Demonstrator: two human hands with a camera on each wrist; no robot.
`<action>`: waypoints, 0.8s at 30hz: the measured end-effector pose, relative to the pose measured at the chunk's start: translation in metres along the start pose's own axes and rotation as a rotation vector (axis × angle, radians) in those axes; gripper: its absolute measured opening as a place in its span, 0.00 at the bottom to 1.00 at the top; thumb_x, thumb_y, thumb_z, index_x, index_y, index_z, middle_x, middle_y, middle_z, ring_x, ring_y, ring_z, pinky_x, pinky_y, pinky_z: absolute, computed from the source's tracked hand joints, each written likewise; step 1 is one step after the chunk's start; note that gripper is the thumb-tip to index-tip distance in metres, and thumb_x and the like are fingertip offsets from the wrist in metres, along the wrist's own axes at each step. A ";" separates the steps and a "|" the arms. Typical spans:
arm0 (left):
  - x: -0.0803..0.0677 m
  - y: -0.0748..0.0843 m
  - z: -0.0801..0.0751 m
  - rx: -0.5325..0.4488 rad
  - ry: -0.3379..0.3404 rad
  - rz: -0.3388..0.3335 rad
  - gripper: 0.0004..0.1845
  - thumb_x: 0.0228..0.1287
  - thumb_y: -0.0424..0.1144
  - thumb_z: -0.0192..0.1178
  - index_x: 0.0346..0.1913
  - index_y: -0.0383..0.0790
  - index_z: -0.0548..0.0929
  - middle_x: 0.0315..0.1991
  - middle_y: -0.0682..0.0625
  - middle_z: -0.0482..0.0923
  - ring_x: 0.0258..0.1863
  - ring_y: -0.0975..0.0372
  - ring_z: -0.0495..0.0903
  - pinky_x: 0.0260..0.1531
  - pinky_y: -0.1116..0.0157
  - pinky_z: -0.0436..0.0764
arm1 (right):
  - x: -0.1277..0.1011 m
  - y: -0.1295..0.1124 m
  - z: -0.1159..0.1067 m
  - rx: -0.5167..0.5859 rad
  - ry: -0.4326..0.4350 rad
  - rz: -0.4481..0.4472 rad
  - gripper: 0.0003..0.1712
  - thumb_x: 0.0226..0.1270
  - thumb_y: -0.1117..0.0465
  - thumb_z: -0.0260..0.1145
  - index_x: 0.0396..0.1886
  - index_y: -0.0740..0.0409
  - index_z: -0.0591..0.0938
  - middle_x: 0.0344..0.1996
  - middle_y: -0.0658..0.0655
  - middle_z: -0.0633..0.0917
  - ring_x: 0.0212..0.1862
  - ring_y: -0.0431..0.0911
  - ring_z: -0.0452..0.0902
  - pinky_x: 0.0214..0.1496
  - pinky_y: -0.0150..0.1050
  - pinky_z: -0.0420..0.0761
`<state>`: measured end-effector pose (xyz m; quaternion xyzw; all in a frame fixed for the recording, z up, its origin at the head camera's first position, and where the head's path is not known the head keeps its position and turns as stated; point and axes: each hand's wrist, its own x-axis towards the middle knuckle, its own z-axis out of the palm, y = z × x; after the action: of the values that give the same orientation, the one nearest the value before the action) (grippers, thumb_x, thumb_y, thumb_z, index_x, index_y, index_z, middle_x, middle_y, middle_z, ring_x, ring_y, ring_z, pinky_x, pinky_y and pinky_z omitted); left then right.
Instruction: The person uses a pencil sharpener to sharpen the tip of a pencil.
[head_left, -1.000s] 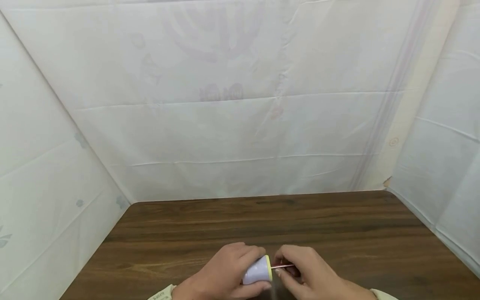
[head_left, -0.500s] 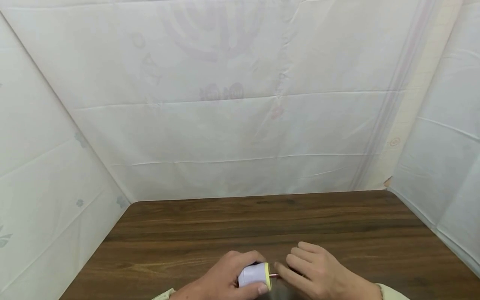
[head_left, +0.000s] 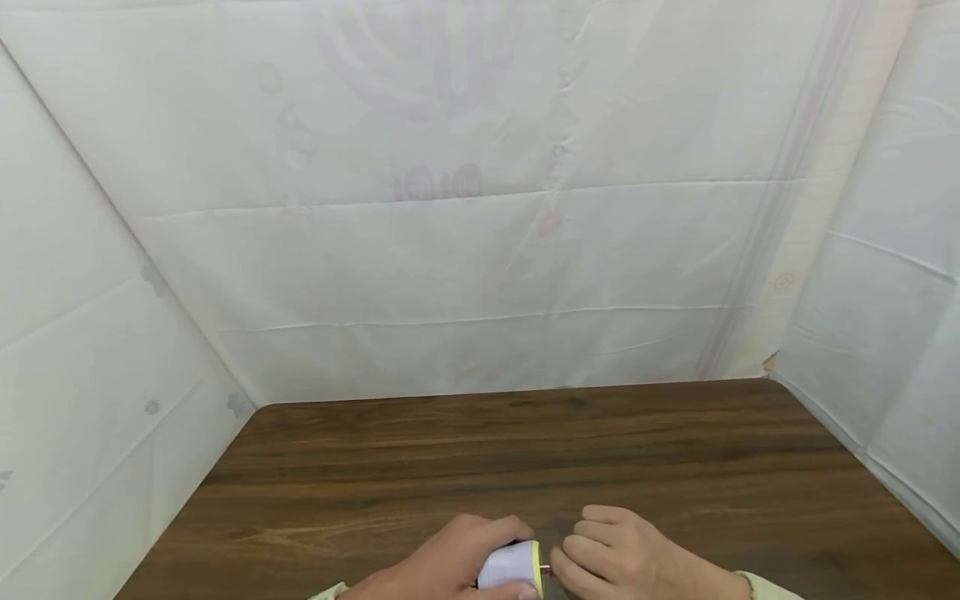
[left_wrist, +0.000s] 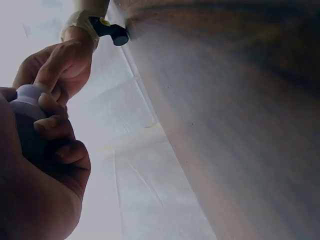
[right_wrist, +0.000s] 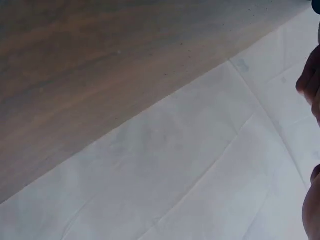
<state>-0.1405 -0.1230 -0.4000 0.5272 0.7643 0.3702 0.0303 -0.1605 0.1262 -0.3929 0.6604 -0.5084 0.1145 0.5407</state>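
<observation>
Low in the head view, my left hand (head_left: 442, 567) grips a lavender barrel-shaped piece (head_left: 506, 567) with a yellow rim, thumb and fingers on opposite sides. A thin reddish, pencil-like stick (head_left: 546, 570) juts from the yellow end toward my right hand (head_left: 618, 554). The right fingers are curled at the stick's outer end and hide the rest of it. From the left wrist, the lavender piece (left_wrist: 30, 95) shows between curled fingers (left_wrist: 55, 127), with my right hand close behind it. Only parts of fingers (right_wrist: 311, 82) appear at the right wrist view's edge.
The dark wood-grain table (head_left: 480, 467) spreads beyond both hands. Pale sheeting (head_left: 450, 267) with faint prints rises behind the table and along both sides. A black device (left_wrist: 112, 32) is strapped at the right wrist.
Both hands have sunk slightly lower in view with the lavender piece. My right hand has turned from fingers tipped toward the piece to knuckles up, and less of the stick shows.
</observation>
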 end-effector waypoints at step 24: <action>0.002 -0.003 0.005 1.021 0.187 0.474 0.26 0.88 0.54 0.41 0.53 0.40 0.85 0.38 0.57 0.83 0.33 0.70 0.79 0.35 0.76 0.71 | -0.018 -0.038 -0.007 1.570 -0.148 1.455 0.12 0.78 0.69 0.56 0.36 0.78 0.74 0.15 0.57 0.67 0.21 0.27 0.64 0.20 0.23 0.64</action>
<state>-0.1418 -0.1189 -0.4053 0.5969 0.7067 -0.0046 -0.3798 -0.1354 0.1382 -0.4255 0.3671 -0.5956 0.6634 -0.2654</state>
